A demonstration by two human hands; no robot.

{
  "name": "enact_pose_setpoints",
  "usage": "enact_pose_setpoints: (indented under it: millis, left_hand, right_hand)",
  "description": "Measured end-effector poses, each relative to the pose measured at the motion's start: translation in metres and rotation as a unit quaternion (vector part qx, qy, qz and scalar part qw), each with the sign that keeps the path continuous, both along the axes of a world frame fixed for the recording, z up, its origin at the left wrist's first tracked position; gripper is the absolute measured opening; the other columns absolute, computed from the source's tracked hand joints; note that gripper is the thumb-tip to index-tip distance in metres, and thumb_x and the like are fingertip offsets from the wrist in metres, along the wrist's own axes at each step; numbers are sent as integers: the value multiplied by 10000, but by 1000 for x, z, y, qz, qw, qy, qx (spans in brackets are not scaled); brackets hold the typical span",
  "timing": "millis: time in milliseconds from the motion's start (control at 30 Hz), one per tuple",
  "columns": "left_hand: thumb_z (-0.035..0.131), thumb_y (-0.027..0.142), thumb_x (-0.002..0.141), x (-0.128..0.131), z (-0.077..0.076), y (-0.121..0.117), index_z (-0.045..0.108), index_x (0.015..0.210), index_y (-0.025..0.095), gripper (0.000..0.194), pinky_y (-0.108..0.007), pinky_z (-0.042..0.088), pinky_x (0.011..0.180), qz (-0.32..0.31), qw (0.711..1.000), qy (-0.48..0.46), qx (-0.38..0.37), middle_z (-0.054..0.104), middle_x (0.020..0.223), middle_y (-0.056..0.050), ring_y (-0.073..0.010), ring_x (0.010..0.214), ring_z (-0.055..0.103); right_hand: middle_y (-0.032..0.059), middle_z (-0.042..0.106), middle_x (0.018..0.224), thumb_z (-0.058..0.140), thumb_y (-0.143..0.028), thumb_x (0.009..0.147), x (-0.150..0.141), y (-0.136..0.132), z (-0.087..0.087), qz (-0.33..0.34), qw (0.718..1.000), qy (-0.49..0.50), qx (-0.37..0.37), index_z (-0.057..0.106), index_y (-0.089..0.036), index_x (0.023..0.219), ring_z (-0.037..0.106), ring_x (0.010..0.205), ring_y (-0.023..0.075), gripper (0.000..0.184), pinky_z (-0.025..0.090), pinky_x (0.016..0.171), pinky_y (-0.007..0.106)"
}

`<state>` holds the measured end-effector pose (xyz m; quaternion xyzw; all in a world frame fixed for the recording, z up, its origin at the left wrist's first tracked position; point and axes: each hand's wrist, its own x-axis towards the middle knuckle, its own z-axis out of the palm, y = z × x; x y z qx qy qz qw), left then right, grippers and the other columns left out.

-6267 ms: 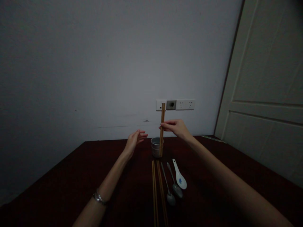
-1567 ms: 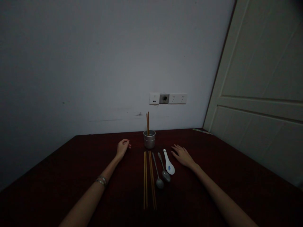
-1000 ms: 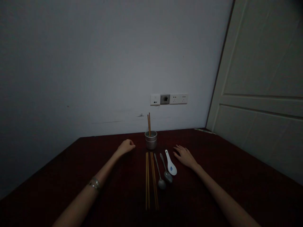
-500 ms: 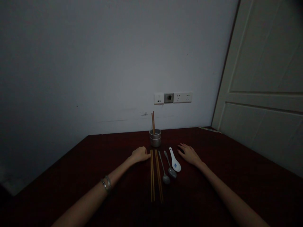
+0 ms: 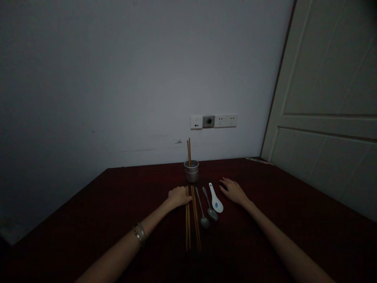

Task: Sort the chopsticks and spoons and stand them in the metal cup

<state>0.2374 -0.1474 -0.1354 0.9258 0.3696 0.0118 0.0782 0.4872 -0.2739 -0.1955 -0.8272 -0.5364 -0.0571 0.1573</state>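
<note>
My left hand (image 5: 179, 197) is curled at the upper part of the left pair of wooden chopsticks (image 5: 187, 228), thumb lying across them; its far fingers are partly hidden. A second pair of chopsticks (image 5: 196, 224) lies just right of that. Beside them rest a long-handled metal spoon (image 5: 204, 222), another metal spoon (image 5: 212, 214) and a white spoon with a blue mark (image 5: 217, 205). My right hand (image 5: 235, 192) lies flat on the table, fingers spread, right of the white spoon and apart from it. Behind the row stands a metal cup (image 5: 192, 175) with two upright chopsticks (image 5: 189, 152).
The dark red table (image 5: 141, 236) meets a pale wall (image 5: 132, 78) at its back edge. Sockets (image 5: 225, 121) and a switch panel are set in the wall above the cup. A light panelled door (image 5: 326, 98) stands at the right.
My left hand has moved right, from beside the left pair of chopsticks onto them, with the thumb now across. My right hand stays in place. The view has shifted slightly.
</note>
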Motion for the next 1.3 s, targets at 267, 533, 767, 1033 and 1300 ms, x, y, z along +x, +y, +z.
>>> enact_pose_setpoints:
  millis: [267, 533, 767, 1033, 1300]
  left_hand:
    - [447, 408, 731, 3, -4, -5, 650, 879, 156, 356, -370, 479, 695, 6, 1000, -4, 23, 662, 913, -163, -301, 872, 621]
    - [481, 354, 703, 7, -10, -4, 655, 863, 136, 322, -330, 486, 653, 26, 999, -39, 9, 660, 903, -167, -286, 839, 629]
    - [495, 377, 698, 6, -4, -2, 662, 827, 122, 331, -300, 475, 609, 24, 997, -70, -4, 664, 844, -170, -280, 792, 637]
    - [511, 347, 686, 9, 46, 4, 656, 668, 113, 276, -246, 378, 516, 9, 983, -179, 38, 641, 668, -125, -202, 620, 608]
    - [505, 323, 697, 10, 99, 9, 601, 607, 119, 243, -223, 284, 497, 18, 934, -345, 88, 556, 551, -27, -108, 511, 466]
  right_hand:
    - [112, 406, 1345, 315, -446, 846, -2, -1, 1, -1, 1000, 5, 3, 474, -163, 1251, 322, 1255, 246, 519, 217, 1014, 420]
    - [113, 410, 1342, 326, -443, 841, -2, -1, 1, -2, 1000, 5, 7, 483, -170, 1242, 329, 1252, 246, 510, 223, 1012, 419]
    - [110, 418, 1337, 331, -446, 838, 0, 0, -2, -3, 1000, -2, 11, 484, -167, 1241, 333, 1250, 239, 513, 232, 1011, 421]
    - [113, 428, 1328, 327, -442, 839, -3, -1, 0, 0, 1000, 4, 18, 500, -168, 1225, 349, 1242, 241, 504, 230, 1015, 428]
    - [109, 429, 1328, 348, -446, 832, -1, -1, 0, -1, 1000, 10, 21, 502, -177, 1225, 354, 1239, 241, 500, 231, 1016, 427]
